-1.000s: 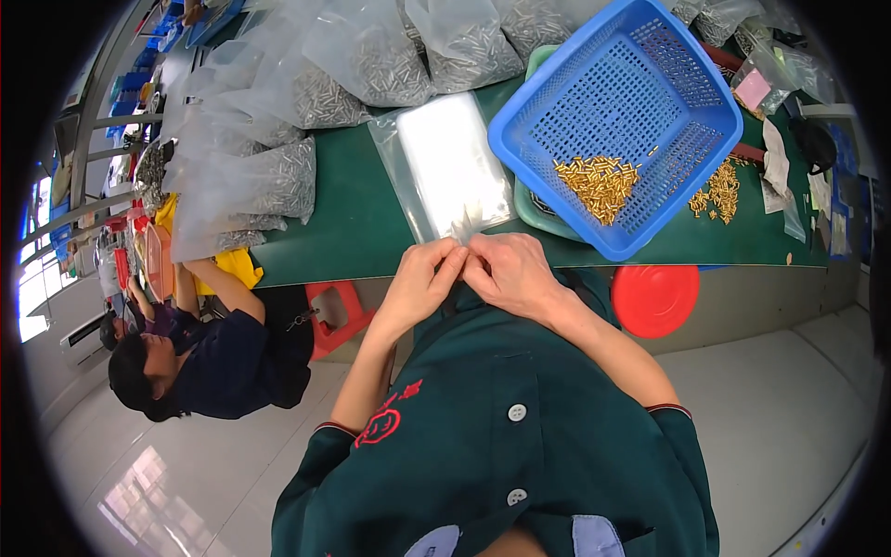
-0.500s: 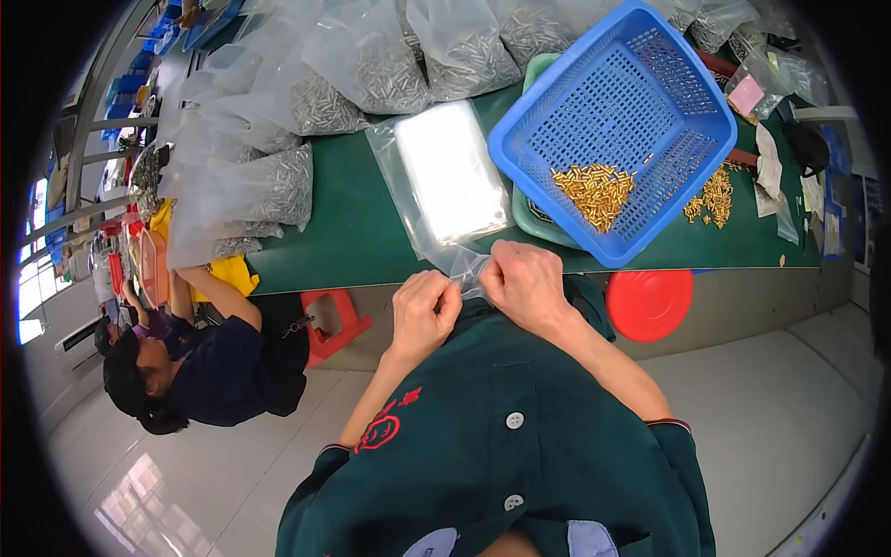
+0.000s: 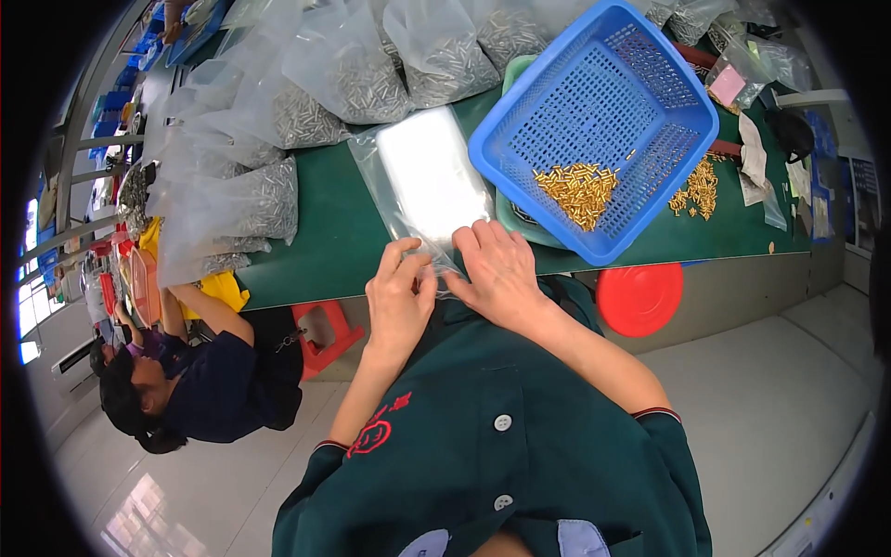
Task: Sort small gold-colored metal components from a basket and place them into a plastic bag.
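Clear bag (image 3: 432, 176) — on green table (image 3: 329, 223) | left hand (image 3: 399, 297), right hand (image 3: 498, 274) — near end

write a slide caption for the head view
Left hand and right hand at clear plastic by a green table, near a blue basket holding small gold-coloured parts.

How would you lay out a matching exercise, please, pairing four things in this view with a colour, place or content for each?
Column one:
1. Basket
2. Table
3. Flat plastic packet
4. Filled bags

Column two:
A. Packed with silver-coloured parts
B. Green
C. Left of the basket, close to both the left hand and the right hand
D. Blue

Right pairs: 1-D; 2-B; 3-C; 4-A
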A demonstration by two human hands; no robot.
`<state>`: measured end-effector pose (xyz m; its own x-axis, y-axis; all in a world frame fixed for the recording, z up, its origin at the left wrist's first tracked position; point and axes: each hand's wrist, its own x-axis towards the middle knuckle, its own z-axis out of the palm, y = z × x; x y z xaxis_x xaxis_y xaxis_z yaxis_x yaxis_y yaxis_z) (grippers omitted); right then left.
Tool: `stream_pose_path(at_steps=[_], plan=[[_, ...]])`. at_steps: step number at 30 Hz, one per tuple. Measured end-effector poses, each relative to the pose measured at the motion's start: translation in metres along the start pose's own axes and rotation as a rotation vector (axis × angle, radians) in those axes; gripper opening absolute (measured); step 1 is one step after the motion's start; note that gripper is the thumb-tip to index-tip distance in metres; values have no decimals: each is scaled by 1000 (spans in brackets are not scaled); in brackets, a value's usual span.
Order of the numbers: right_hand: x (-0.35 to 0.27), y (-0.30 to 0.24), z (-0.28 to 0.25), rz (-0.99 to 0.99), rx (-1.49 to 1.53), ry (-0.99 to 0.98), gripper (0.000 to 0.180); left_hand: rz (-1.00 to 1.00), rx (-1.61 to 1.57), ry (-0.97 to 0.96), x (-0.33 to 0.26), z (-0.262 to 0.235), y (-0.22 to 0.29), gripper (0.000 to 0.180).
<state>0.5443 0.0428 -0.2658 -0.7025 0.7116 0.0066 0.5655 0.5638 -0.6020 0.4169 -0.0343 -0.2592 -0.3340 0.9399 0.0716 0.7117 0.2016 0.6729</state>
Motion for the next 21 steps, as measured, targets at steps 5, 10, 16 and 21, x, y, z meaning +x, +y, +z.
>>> stream_pose_path(at_steps=[5, 10, 16, 21], plan=[[-1, 4, 6, 18, -26, 39, 24, 1, 116, 30, -3, -1, -1, 6], [-2, 9, 8, 65, 10, 87, 25, -4, 171, 135, -5, 1, -12, 4], [1, 4, 3, 206, 182, -36, 29, -81, 208, 205, -12, -1, -23, 11], [4, 6, 15, 171, 307, -13, 35, -56, 189, 200, -4, 0, -18, 16]])
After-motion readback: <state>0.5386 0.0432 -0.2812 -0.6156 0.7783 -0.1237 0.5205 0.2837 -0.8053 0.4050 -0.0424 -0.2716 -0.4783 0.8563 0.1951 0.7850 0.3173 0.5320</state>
